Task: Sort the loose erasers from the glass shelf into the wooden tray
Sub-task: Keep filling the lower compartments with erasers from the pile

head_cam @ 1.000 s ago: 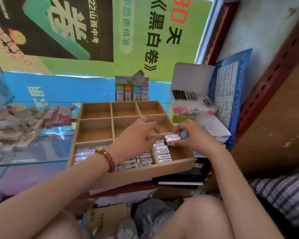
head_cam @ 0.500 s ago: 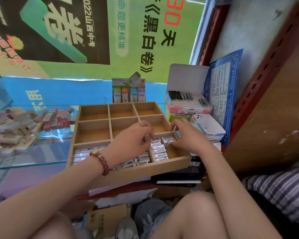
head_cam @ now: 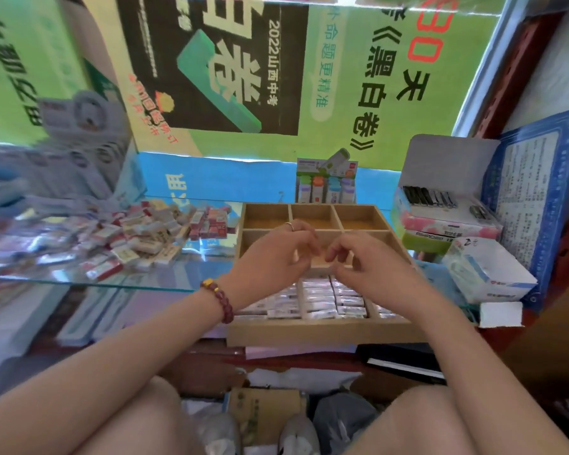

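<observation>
Erasers (head_cam: 319, 300) in the wooden tray (head_cam: 309, 334) lie under left hand (head_cam: 273, 257) and right hand (head_cam: 375, 267), fingers (head_cam: 337, 253) loosely curled, empty.

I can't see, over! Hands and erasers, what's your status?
Empty: left hand, right hand, over wooden tray. Pile of loose erasers on glass shelf. Nothing in the way.

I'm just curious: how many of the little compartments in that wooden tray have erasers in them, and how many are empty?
Compartments with erasers: 3, the near row.
Empty compartments: 6, the far and middle rows; the left hand and right hand partly cover the middle one.
Total in the wooden tray: 9.
</observation>
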